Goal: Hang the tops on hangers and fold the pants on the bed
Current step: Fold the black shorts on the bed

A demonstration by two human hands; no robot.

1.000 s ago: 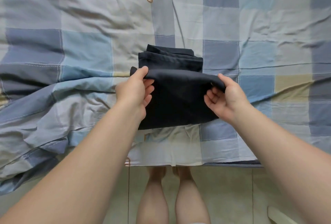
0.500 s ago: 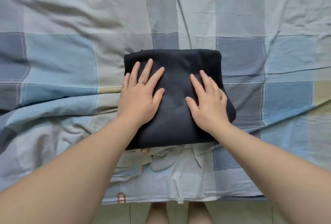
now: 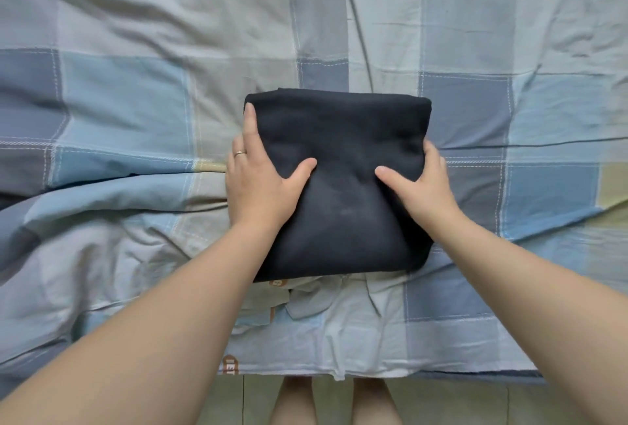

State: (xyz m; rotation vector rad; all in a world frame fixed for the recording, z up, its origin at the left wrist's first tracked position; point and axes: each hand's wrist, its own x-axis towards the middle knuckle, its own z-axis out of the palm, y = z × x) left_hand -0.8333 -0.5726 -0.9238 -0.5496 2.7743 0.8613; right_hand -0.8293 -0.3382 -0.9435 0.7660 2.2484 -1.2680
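A pair of dark navy pants [image 3: 343, 139] lies folded into a thick square bundle on the checked bedsheet [image 3: 136, 102], near the bed's front edge. My left hand [image 3: 258, 183] grips the bundle's left side, with the thumb spread on top and the fingers running along and down the left edge. My right hand [image 3: 418, 183] grips the right side, its thumb on top and its fingers curled over the right edge. A ring shows on my left hand. No tops or hangers are in view.
The rumpled blue, grey and cream sheet covers the whole bed, with bunched folds at the left [image 3: 68, 220]. The bed's front edge [image 3: 339, 372] runs just below the bundle. Tiled floor and my legs [image 3: 339, 404] show beneath it.
The near flap was folded over onto the far stack, making one square bundle. My hands pressed flat on top, then slid outward to grip its left and right sides.
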